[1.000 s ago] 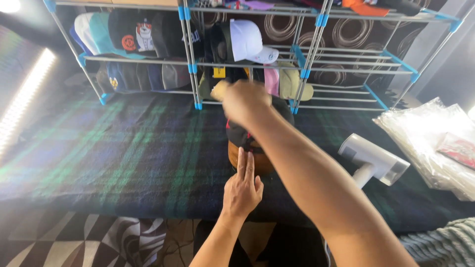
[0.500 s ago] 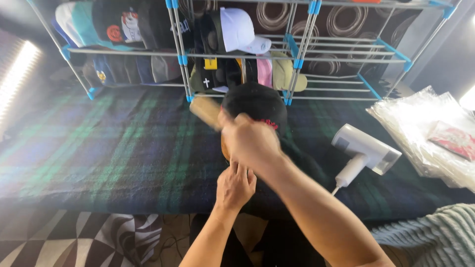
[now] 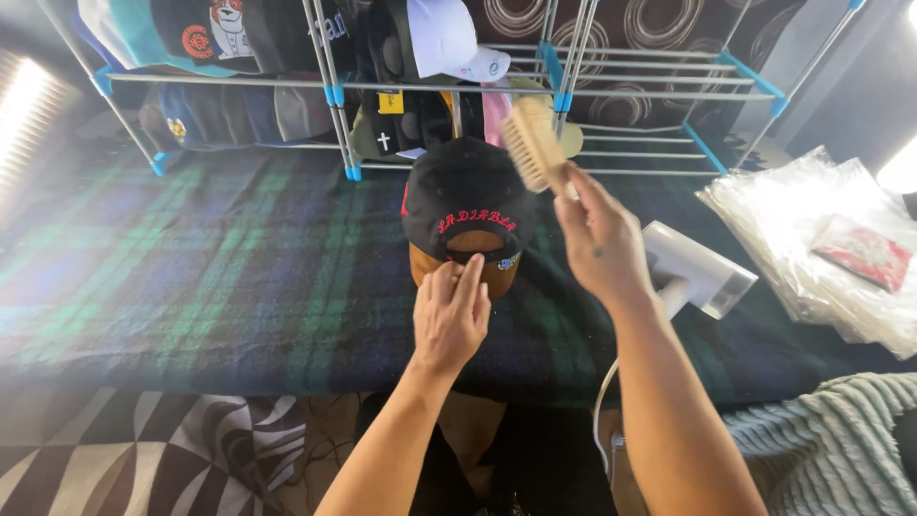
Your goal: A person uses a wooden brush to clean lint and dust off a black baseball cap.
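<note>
Left hand [image 3: 451,315] lies flat, fingers together & stretched out, palm down on the near edge of the black cap [image 3: 465,196], fingertips on the tan part at its front; not gripping, just pressing it down. Right hand [image 3: 600,244] is closed round the handle of a wooden brush [image 3: 533,145], held up in the air just right of the cap, bristle head tilted & raised above the cap's far right side, not touching it as far as I can tell. The cap sits w/ red stitched lettering across its back panel, on a surface [image 3: 220,277] covered in dark blue-green plaid cloth, roughly mid-surface. Right of the cap, near the right forearm, a white handheld appliance [image 3: 702,272] lies on the plaid, its cord trailing off the near edge. Further right of the cap, well apart, a pile of clear plastic bags [image 3: 802,239] w/ a red packet [image 3: 864,251] on top. Behind the cap, a metal wire rack [image 3: 659,91] w/ blue corner joints stands along the far side, its left sections packed w/ more caps, incl. a white cap [image 3: 444,38] directly behind the black one; right section looks bare. Near-right of the cap, a ribbed grey-green fabric [image 3: 831,440] at the corner.
</note>
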